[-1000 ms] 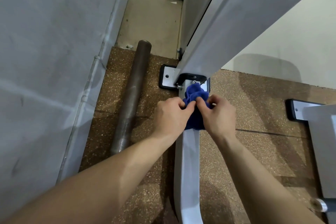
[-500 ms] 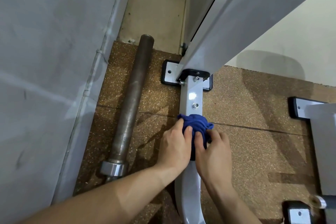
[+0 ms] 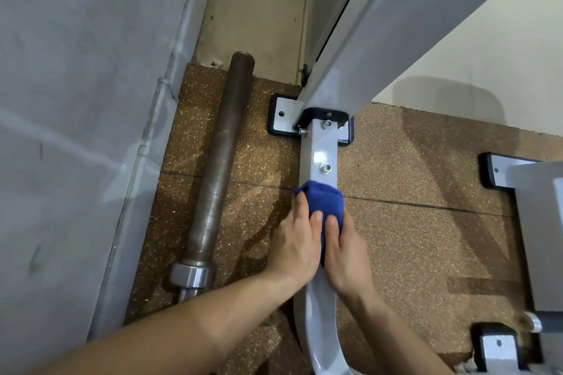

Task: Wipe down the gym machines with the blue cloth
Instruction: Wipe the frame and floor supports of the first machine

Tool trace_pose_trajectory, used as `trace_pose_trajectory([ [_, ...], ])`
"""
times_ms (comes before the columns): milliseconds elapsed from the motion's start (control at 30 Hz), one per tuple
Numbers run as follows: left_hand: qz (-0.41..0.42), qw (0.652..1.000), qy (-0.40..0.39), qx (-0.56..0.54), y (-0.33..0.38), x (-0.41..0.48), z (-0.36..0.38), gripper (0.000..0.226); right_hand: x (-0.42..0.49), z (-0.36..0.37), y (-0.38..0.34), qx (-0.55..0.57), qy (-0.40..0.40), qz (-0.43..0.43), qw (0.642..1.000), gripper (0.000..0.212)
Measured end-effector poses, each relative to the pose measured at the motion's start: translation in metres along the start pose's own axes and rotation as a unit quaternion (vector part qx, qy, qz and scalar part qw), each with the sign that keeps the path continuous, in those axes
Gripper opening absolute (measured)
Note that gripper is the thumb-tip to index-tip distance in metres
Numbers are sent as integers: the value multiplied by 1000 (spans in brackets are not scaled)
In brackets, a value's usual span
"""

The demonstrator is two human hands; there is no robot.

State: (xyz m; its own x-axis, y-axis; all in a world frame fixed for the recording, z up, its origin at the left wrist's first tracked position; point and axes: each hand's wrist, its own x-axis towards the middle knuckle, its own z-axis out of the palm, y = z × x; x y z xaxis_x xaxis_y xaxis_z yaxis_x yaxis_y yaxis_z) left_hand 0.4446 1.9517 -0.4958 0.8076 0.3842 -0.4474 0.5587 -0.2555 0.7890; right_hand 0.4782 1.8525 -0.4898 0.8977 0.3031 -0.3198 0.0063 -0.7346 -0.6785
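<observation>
Two hands work one blue cloth (image 3: 323, 201) on top of the grey base rail (image 3: 319, 153) of a gym machine; the left hand (image 3: 293, 242) wraps it from the rail's left edge and the right hand (image 3: 345, 254) from the right edge, fingers of both curled down over the fabric and clamped on it, the index fingertips nearly touching at the middle. The cloth is bunched into a rounded wad; most of it bulges out beyond the fingertips on the far side, a dark strip shows in the gap between the hands, and whatever lies under the palms is hidden. The wad's far edge sits just short of a bolt (image 3: 325, 168) on the rail, with the black bracket (image 3: 321, 115) and slanted grey upright (image 3: 380, 27) farther along. A rusty barbell sleeve (image 3: 220, 161) lies on the speckled rubber floor (image 3: 420, 237) left of the rail, apart from it, its shiny collar (image 3: 190, 275) at the near end, close beside the grey wall (image 3: 76, 100); another grey frame (image 3: 540, 222) stands at the right edge.
</observation>
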Motion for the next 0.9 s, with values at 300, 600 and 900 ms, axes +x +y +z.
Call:
trace_pose_trajectory([
  [300,-21,998,43,-42,20,52,-9,43,60,0,-21,-14,-13,31,999,30],
  [600,-29,999,21,-22,-20,-32,19,48,-20,-2,23,-23,-60,15,998,34],
  [900,-23,997,28,-63,-33,-13,21,49,14,1,25,-36,-49,-12,998,43],
])
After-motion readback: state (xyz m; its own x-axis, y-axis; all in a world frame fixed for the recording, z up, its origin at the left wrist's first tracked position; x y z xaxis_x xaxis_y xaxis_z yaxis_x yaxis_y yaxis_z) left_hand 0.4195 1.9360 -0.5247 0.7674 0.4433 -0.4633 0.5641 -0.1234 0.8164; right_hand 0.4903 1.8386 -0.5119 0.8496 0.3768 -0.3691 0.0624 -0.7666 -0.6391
